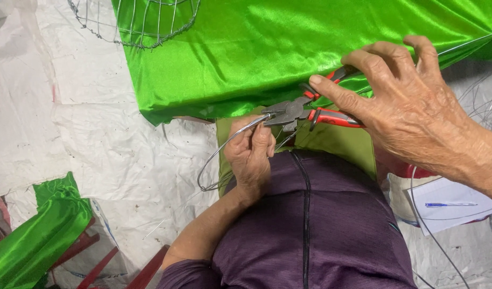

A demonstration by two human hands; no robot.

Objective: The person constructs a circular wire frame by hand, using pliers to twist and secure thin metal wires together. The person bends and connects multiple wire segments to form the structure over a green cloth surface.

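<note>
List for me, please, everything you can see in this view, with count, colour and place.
pliers: one, red handles with grey head, centre, nose on the wire
wire: one loop, grey, centre
green cloth: one large sheet, shiny green, top
wire frame: one, grey, top left
green cloth strip: one, green, bottom left
white sheet: one, white, on the ground at left
paper: one, white, right
pen: one, blue, on the paper
left hand: one, pinching the wire
right hand: one, gripping the pliers
</note>
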